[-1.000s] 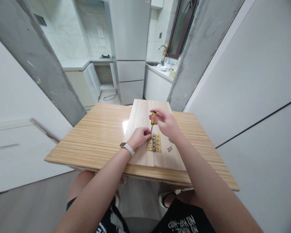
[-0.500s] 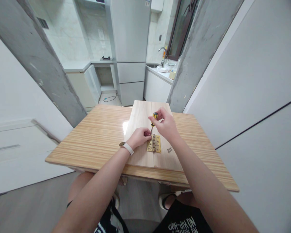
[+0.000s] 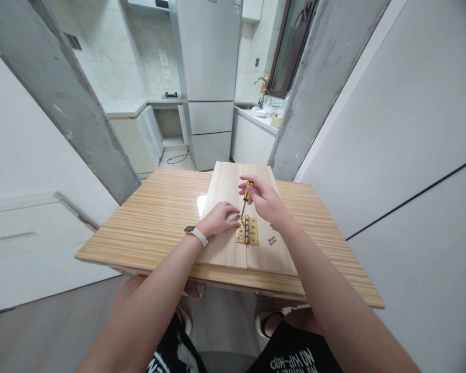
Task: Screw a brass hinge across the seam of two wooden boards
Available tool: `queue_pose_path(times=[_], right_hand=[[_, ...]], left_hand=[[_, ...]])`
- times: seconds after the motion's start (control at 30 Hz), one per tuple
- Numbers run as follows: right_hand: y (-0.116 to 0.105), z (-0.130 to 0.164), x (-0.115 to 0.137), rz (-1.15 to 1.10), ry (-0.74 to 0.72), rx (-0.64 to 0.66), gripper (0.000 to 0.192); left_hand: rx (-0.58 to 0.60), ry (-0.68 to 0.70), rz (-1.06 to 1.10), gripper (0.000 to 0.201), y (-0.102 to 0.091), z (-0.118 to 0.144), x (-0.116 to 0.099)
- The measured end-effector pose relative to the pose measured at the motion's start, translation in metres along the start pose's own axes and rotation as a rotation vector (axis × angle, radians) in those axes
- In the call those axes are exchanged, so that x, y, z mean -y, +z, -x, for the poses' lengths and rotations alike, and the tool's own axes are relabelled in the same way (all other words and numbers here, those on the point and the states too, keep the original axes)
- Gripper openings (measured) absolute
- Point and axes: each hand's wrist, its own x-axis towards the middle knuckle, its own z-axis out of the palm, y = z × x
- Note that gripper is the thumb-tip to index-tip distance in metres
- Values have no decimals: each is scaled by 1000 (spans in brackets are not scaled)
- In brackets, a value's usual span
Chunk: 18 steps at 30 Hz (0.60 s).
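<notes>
A brass hinge (image 3: pixel 252 231) lies unfolded over the seam between two pale wooden boards (image 3: pixel 225 251). My right hand (image 3: pixel 264 199) grips the yellow and black handle of a screwdriver (image 3: pixel 248 191), whose shaft slants down to the top of the hinge's left leaf. Whether a screw sits under the tip is too small to tell. My left hand (image 3: pixel 220 218) rests at the left edge of the hinge, thumb and fingers apart around the screwdriver's tip, with nothing visible held. Several small screws (image 3: pixel 272 241) lie on the right board, beside my right wrist.
The boards lie on a striped wooden table (image 3: pixel 147 217) with its front edge close to my legs. Beyond it stand a grey fridge (image 3: pixel 209 67), a white counter with a sink tap (image 3: pixel 261 85), and concrete pillars on both sides.
My left fingers have spread from a pinch near the screwdriver's tip and drawn slightly left. The right hand's fingers have shifted on the handle, with the screwdriver still at the hinge.
</notes>
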Motion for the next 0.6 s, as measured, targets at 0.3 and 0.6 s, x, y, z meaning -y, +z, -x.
queue_pose_path(times=[0.3,0.6], right_hand=[[6,-2,-5,14,-47,1,36],[15,-6,0,189,-100,-129,25]], left_hand=[[-8,15,-13,36,2,0,3],[-14,-7,-27,35,2,2,0]])
